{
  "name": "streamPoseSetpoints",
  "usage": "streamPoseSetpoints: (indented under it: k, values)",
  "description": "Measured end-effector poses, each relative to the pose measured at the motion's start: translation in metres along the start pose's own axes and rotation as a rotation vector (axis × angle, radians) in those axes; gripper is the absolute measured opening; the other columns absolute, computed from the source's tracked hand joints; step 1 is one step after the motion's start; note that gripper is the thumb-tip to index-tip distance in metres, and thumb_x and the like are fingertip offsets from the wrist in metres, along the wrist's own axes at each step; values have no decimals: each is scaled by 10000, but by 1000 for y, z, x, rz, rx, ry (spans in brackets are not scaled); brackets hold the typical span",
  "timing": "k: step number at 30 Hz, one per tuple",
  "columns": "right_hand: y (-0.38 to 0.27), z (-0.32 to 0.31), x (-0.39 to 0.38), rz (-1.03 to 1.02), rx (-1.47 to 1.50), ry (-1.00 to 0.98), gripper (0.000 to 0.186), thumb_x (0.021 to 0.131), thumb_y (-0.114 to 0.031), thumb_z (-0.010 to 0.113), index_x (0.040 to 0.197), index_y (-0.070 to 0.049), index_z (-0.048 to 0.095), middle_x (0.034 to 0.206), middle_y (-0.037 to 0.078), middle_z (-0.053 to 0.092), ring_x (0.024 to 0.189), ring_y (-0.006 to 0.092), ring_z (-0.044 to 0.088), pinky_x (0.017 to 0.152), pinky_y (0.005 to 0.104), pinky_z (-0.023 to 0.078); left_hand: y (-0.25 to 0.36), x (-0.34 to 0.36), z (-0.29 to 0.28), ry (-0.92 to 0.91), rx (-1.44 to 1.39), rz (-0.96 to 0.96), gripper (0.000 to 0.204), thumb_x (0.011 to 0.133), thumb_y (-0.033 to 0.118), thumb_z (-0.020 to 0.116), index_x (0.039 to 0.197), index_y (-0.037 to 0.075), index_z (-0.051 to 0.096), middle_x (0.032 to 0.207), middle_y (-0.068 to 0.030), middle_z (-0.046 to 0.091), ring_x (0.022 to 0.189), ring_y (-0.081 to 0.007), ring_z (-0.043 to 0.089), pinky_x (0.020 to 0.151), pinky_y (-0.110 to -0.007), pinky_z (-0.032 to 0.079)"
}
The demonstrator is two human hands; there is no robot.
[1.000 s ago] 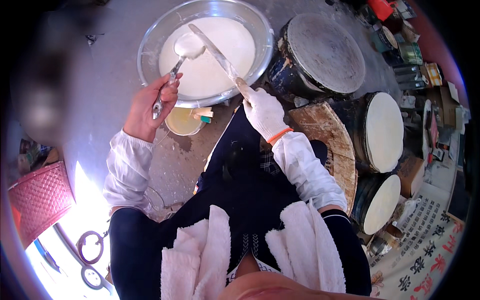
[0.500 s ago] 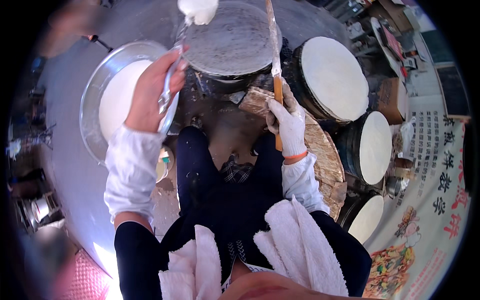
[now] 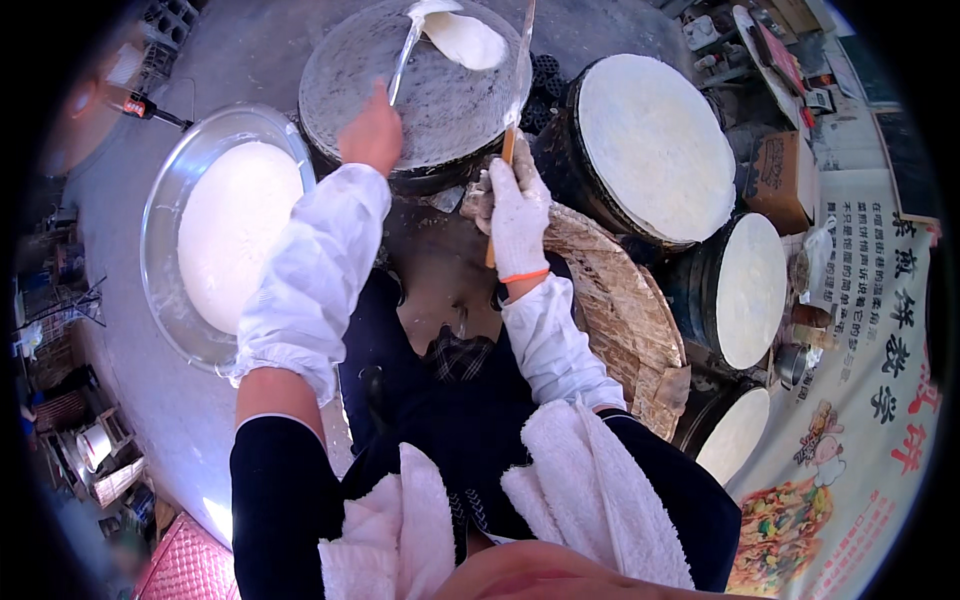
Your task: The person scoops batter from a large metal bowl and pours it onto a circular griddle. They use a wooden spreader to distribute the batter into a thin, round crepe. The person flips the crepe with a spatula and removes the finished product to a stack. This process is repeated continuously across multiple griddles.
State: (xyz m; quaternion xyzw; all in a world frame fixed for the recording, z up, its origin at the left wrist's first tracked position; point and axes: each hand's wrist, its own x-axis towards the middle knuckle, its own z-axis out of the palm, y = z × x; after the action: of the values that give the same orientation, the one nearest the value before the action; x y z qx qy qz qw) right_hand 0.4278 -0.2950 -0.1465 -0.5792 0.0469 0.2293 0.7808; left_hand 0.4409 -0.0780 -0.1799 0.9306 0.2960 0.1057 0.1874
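Observation:
My left hand (image 3: 372, 136) is closed around the handle of a metal ladle (image 3: 406, 52), reaching over the far round griddle (image 3: 335, 95). From the ladle's bowl, white batter (image 3: 468, 42) spills in a thick patch onto the dark plate. In a white glove, my right hand (image 3: 519, 205) grips the wooden handle of a long, narrow spatula (image 3: 521, 75). Its batter-smeared blade points up and away along the griddle's right edge. To the left stands a large metal basin (image 3: 160, 215) holding white batter (image 3: 238, 235).
Covered in white rounds, three more griddles (image 3: 655, 150) (image 3: 750, 290) (image 3: 735, 438) line my right side. A worn round wooden board (image 3: 625, 300) lies between them and my legs. Farther right are a cardboard box (image 3: 782, 180) and a printed banner (image 3: 850, 400). Perforated black briquettes (image 3: 545, 75) sit behind.
The ladle has swung forward and right over the far griddle, and batter now lands there. My right hand has shifted left and slightly forward with the spatula. The view has moved somewhat.

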Motion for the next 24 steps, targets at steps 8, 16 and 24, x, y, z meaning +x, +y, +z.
streamPoseSetpoints:
  k: [8, 16, 24]
  values:
    - [42, 1, 24, 61, -25, 38, 514, 1005, -155, 523, 1502, -259, 443, 743, -20, 573, 453, 55, 457, 373, 222, 337, -4, 57, -92, 481, -87, 123, 432, 932, 235, 577, 1324, 54, 545, 1020, -197, 696, 836, -395, 684, 740, -519, 519]
    - [22, 61, 96, -35, -224, 89, 541, 970, -144, 519, 1494, -261, 450, 718, -12, 531, 477, 77, 460, 396, 259, 369, -54, -31, -136, -48, -1042, -359, 198, 979, 266, 625, 1005, 70, 610, 642, 68, 421, 525, -31, 383, 467, -203, 287]
    - [8, 18, 109, -481, -956, -54, 509, 911, -303, 608, 1406, -191, 562, 1119, 123, 716, 919, 247, 679, 797, 371, 538, -104, -186, -129, -126, -1560, -886, 355, 988, 278, 632, 718, 170, 427, 537, 64, 330, 417, -65, 305, 401, -242, 233]
